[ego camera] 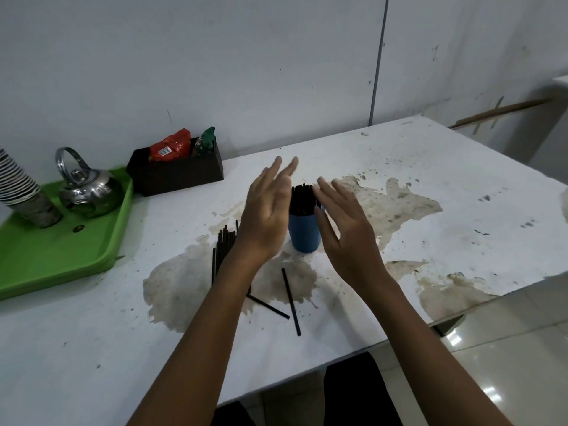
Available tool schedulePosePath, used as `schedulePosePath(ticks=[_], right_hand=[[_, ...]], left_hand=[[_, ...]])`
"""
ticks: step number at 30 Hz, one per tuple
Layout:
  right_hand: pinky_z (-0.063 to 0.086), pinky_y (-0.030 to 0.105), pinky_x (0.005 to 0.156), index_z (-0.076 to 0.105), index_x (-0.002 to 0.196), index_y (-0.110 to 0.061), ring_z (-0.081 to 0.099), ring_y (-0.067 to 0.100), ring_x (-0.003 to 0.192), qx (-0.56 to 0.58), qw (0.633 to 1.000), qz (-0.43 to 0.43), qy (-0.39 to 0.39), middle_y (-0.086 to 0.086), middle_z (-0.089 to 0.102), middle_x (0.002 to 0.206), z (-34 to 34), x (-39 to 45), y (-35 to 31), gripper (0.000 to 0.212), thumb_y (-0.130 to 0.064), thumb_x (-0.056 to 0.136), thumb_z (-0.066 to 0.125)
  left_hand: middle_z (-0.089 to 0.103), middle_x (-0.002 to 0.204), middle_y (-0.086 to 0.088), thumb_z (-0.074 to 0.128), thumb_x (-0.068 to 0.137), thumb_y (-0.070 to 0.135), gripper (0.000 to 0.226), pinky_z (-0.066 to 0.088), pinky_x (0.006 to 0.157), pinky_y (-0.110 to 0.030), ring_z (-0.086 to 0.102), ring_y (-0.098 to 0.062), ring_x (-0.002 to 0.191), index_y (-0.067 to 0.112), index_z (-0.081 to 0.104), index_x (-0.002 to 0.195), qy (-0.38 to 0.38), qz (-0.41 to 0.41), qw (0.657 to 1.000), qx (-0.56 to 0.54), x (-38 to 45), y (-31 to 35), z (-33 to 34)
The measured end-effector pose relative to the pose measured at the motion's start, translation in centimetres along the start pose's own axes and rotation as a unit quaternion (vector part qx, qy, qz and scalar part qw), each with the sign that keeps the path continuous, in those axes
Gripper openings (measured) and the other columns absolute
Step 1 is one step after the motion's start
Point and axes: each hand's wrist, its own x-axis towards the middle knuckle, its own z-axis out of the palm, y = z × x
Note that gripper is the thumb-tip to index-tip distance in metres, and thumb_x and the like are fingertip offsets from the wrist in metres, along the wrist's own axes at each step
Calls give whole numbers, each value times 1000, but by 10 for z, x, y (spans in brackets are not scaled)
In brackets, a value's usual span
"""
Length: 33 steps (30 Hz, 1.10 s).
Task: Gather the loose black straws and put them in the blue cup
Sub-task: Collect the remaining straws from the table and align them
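While a bundle of straws [302, 199] is already stood upright in the blue cup [303, 233], more remain to be gathered from the table [399, 167]. Just left of and partly under the left hand [266, 215], a loose group of black straws [222, 250] is laid roughly parallel, presumably pre-aligned so that it can be lifted as one batch. The left hand is held flat and open, fingers extended upward, palm turned toward the cup, with nothing gripped. Between the two hands the cup is flanked closely; whether either palm is touching it cannot be told. This pose is judged suited to straightening the upright bundle. The right hand [344, 229] is likewise spread and empty, fingers apart, palm facing the cup. Below and between the wrists, two stray straws [290, 299] are left lying crossed near the table edge, well apart from the cup.
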Motion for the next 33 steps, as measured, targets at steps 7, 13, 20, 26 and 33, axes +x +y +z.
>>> schedulePosePath(ticks=[7, 13, 20, 26, 33], right_hand=[[37, 17, 73, 71, 92, -11, 49, 9, 83, -2, 999, -29, 46, -1, 68, 87, -1, -31, -20, 5, -14, 88, 68], [42, 23, 66, 74, 86, -20, 50, 8, 76, -3, 975, 12, -222, -6, 61, 80, 26, -58, -29, 28, -45, 75, 79], [45, 28, 71, 77, 90, -17, 53, 18, 85, -49, 970, 23, -239, -1, 63, 86, 39, -61, -44, 14, -29, 86, 72], [44, 32, 69, 74, 82, -11, 55, 21, 80, -58, 974, 67, -208, 3, 64, 83, 54, -58, -50, 12, -19, 88, 68], [50, 36, 71, 71, 88, -4, 57, 23, 78, -85, 973, 71, -204, 9, 61, 90, 57, -53, -57, 13, -14, 92, 64]], left_hand=[[47, 146, 13, 49, 100, 40, 34, 38, 112, -38, 39, -8, 136, 41, 54, 134, 55, -72, 995, 34, -41, -30, -43], [56, 122, 6, 66, 87, 42, 20, 49, 87, -34, 52, -21, 116, 39, 67, 107, 52, -181, 968, 165, -95, -57, -69], [57, 103, -1, 68, 76, 62, 41, 52, 68, -36, 55, -25, 99, 31, 62, 102, 93, -215, 936, 262, -140, -63, -76], [56, 60, 14, 69, 69, 72, 42, 45, 53, -25, 54, -1, 61, 32, 58, 68, 30, -149, 963, 223, -171, -52, -83], [64, 67, 17, 71, 78, 59, 28, 46, 55, -19, 58, -1, 63, 31, 69, 72, 9, -143, 965, 221, -175, -49, -89]])
